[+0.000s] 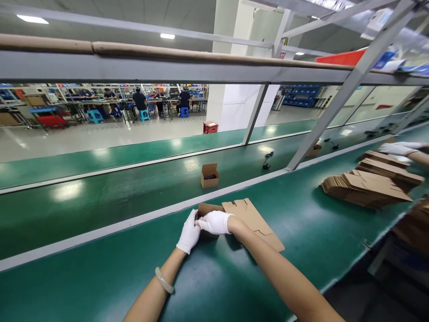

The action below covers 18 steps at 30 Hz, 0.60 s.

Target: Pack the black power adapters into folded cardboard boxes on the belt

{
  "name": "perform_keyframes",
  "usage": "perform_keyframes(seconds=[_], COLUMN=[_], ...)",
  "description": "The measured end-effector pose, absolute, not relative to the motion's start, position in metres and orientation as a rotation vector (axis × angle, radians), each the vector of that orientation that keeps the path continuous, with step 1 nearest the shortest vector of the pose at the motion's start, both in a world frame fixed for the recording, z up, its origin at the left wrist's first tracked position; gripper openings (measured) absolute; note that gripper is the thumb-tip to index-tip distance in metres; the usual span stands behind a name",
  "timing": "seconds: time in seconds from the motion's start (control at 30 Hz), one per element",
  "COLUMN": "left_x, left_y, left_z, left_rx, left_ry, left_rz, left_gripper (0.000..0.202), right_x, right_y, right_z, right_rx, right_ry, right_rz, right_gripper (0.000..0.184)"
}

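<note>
A small brown cardboard box [210,207] stands partly folded on the green work surface, mostly covered by my hands. My left hand [189,232], in a white glove, is closed on the box's left side. Over its front and left corner lies my gloved right hand [215,222], its fingers bent and pinching at the cardboard near the left fingertips. Just right of the box, a flat cardboard blank [256,222] with cut slots rests on the surface. What is inside the box is hidden.
Stacks of flat cardboard blanks [365,185] lie to the right, with a co-worker's gloved hands [398,148] behind them. Beyond a pale rail [134,222], an open box [210,176] and a small black item [267,160] sit on the belt. A slanted metal post [335,105] rises at right.
</note>
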<state>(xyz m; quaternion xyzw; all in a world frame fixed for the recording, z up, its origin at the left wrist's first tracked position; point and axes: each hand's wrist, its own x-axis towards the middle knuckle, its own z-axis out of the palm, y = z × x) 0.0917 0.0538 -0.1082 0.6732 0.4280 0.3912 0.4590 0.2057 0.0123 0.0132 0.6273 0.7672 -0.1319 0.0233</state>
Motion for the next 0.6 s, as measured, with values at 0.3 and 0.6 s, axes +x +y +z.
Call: perform_keyframes(seconds=[0.3,0.6], left_x=[0.064,-0.077], left_y=[0.084,0.186], left_z=[-0.102,-0.068], left_rx=[1.629,1.433], left_ry=[1.322,1.757], left_rz=[1.153,1.275], left_gripper=[0.030,0.026], right_x=[0.241,0.350], right_y=[-0.027,0.000], right_z=[0.023,0.007], right_rx=[2.237,2.780], right_ry=[2.368,1.339], right_rz=[-0.486,-0.463], right_gripper=[0.034,0.050])
